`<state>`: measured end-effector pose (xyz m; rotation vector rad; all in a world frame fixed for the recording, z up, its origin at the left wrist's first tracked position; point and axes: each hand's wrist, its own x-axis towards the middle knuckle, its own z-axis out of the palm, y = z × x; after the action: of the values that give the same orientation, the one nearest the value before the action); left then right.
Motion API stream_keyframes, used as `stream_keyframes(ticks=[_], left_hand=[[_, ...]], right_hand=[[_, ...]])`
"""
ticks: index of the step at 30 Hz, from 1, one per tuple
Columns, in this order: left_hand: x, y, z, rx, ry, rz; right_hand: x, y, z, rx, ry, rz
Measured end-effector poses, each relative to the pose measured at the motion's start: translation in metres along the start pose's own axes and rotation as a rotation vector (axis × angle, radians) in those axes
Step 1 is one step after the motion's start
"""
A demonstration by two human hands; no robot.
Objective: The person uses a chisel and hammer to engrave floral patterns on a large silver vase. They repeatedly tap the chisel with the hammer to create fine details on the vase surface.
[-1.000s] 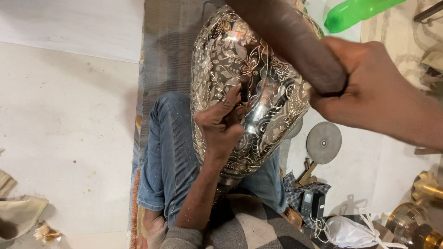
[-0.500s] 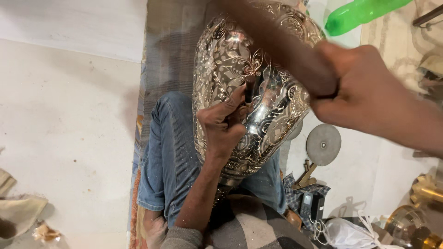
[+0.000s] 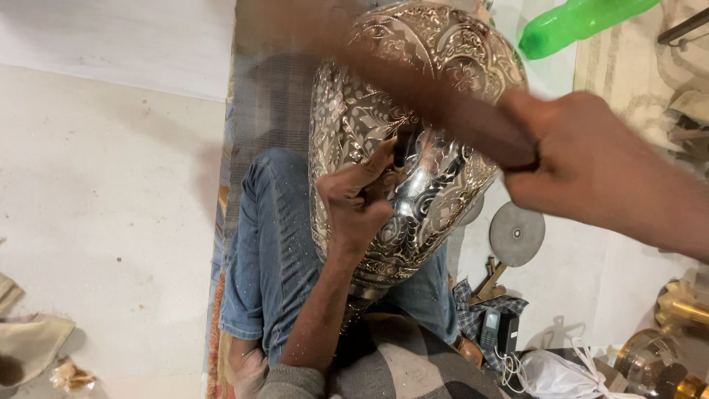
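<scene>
A large silver-coloured metal vase [image 3: 354, 118], engraved all over with flowers and leaves, lies tilted across my lap. My left hand [image 3: 360, 201] rests on its belly and pinches a small dark chisel [image 3: 399, 151] with the tip against the metal. My right hand [image 3: 583, 166] grips a thick brown wooden mallet [image 3: 443, 111] that crosses above the vase, blurred by motion. My leg in blue jeans [image 3: 269, 258] lies under the vase's left side.
A green plastic bottle [image 3: 576, 22] lies at the top right. To the right of the vase sit a round grey metal disc [image 3: 517, 233], a dark phone [image 3: 498, 332], a white plastic bag [image 3: 554, 373] and brass pieces [image 3: 679, 310]. Pale floor [image 3: 111, 185] spreads to the left.
The wooden mallet has swung lower and flatter across the vase, and my right hand has dropped slightly. My left hand keeps the chisel at the same spot.
</scene>
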<state>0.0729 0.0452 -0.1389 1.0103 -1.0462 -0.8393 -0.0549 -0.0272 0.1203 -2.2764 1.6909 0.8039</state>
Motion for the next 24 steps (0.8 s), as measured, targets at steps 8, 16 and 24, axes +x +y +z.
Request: stream_keyframes(ticks=[8,16,24], left_hand=[[0.002,0.003,-0.002,-0.022,-0.022,-0.034],[0.008,0.006,-0.005,-0.019,-0.054,-0.037],[0.01,0.004,-0.008,-0.025,-0.077,-0.021]], right_hand=[[-0.002,0.017,0.013,-0.061,-0.083,0.049],[-0.001,0.016,0.011,0.153,-0.033,0.041],[-0.005,0.026,0.021,0.0,-0.133,0.056]])
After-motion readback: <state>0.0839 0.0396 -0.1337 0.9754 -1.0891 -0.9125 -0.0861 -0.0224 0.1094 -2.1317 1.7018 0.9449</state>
